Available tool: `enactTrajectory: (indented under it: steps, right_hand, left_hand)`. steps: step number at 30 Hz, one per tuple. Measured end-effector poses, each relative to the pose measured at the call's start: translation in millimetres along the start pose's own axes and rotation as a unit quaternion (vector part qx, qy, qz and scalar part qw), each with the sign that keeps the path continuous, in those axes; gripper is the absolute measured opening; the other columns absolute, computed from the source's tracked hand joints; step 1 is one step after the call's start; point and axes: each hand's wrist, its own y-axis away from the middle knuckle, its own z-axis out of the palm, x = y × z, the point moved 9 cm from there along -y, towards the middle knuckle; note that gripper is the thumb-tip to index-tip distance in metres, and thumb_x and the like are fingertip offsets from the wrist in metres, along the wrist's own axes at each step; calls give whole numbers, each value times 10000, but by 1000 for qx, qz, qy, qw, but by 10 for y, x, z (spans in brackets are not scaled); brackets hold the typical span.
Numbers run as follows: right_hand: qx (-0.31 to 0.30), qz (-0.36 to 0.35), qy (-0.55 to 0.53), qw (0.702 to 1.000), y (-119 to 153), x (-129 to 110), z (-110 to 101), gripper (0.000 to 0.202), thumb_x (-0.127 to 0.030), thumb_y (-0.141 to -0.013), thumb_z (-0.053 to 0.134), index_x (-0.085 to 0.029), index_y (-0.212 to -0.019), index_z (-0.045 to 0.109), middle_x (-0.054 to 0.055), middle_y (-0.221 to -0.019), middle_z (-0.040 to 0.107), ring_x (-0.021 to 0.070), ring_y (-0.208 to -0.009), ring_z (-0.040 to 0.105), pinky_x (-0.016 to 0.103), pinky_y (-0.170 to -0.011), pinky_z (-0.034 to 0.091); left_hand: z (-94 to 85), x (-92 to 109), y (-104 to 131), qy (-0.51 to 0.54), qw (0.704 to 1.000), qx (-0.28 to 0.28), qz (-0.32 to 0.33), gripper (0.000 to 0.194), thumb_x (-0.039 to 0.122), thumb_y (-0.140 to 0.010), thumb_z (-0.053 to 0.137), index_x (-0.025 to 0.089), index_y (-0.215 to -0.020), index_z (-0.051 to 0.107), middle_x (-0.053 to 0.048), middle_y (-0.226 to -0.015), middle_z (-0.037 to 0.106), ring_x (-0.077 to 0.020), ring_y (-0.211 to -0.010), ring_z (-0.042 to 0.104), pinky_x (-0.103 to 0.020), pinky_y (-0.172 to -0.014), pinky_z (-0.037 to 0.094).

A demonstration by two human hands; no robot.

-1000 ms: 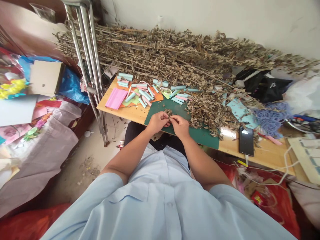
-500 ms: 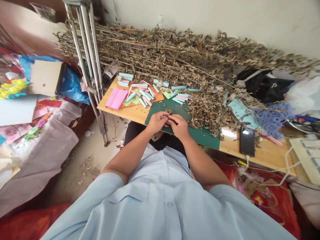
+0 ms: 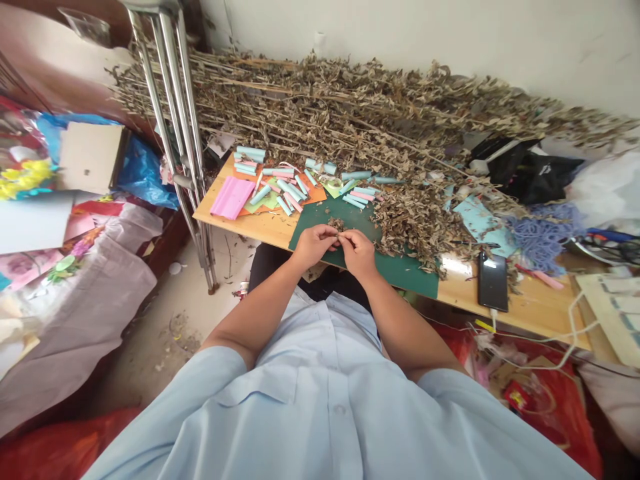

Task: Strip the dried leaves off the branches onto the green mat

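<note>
My left hand [image 3: 315,244] and my right hand [image 3: 359,252] meet fingertip to fingertip over the near edge of the green mat [image 3: 410,275]. Both are closed in a pinch around something small, mostly hidden by the fingers. Just beyond the fingertips lies a little heap of dried leaf bits [image 3: 337,223]. A larger pile of dried leaves [image 3: 413,223] covers the mat's right part. Behind the mat, several blue and pink paper rolls [image 3: 290,190] lie on coloured sheets, beside a pink folded sheet [image 3: 232,197].
Long dried stalks [image 3: 310,100] fill the back of the table. To the right are a black phone [image 3: 493,283] with a white cable, blue yarn [image 3: 545,233] and a white power strip [image 3: 620,307]. Metal crutches [image 3: 175,100] stand at the left edge.
My right hand's fingers have shifted slightly and pinch closer to my left fingertips. The table items look the same, with a slight shift of the view.
</note>
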Motion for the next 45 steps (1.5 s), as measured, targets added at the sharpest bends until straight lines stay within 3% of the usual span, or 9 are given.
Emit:
enactTrajectory:
  steps: [6, 15, 21, 28, 32, 40, 45]
  right_hand:
    - [10, 63, 5, 998, 16, 121, -15, 146, -341, -901, 635, -235, -914, 735, 36, -890, 738, 201, -809, 670, 368, -821, 556]
    - [-23, 15, -25, 999, -19, 75, 10, 161, -315, -919, 603, -264, -957, 751, 44, -1021, 751, 219, -981, 692, 417, -952, 546]
    - [-13, 24, -24, 999, -12, 103, 4, 137, -301, -898, 616, -250, -917, 741, 42, -988, 739, 205, -941, 687, 386, -903, 558]
    - [12, 104, -72, 992, 48, 315, 30, 225, -360, -843, 683, -218, -1017, 699, 40, -891, 750, 196, -794, 706, 374, -798, 592]
    - [11, 99, -82, 992, 59, 325, 48, 279, -383, -843, 692, -222, -1071, 695, 52, -951, 762, 208, -864, 726, 399, -854, 595]
    - [8, 71, -73, 995, 59, 217, 26, 245, -353, -858, 664, -222, -1064, 688, 50, -921, 750, 193, -796, 714, 373, -800, 593]
    - [9, 103, -100, 990, 42, 263, 29, 248, -366, -847, 658, -216, -1044, 675, 54, -911, 761, 200, -808, 727, 384, -810, 601]
  left_hand:
    - [-14, -26, 8, 13, 1000, -8, -11, 182, 217, -796, 742, 102, -932, 701, -40, -755, 727, -143, -706, 724, -272, -708, 610]
    - [-43, 12, 10, 21, 999, 15, -35, 124, 184, -802, 720, 107, -891, 681, -23, -675, 706, -126, -618, 699, -259, -658, 599]
    - [-26, -28, 0, 2, 1000, 7, -17, 120, 177, -804, 709, 111, -902, 689, -21, -693, 710, -130, -638, 708, -260, -669, 603]
    - [-6, -12, 7, -2, 1000, 6, -18, 135, 196, -793, 745, 110, -878, 686, -19, -695, 702, -129, -632, 703, -250, -650, 594]
    - [-26, -19, -3, -9, 999, 16, -32, 122, 193, -803, 735, 113, -871, 673, -9, -657, 690, -119, -596, 689, -234, -618, 580]
    - [-19, -1, 8, -49, 998, 14, -22, 49, 129, -789, 684, 125, -836, 671, 0, -634, 681, -115, -568, 679, -210, -571, 556]
    - [-33, 8, 15, -48, 998, 18, -31, 64, 113, -786, 667, 122, -849, 669, -10, -621, 687, -128, -563, 685, -222, -573, 562]
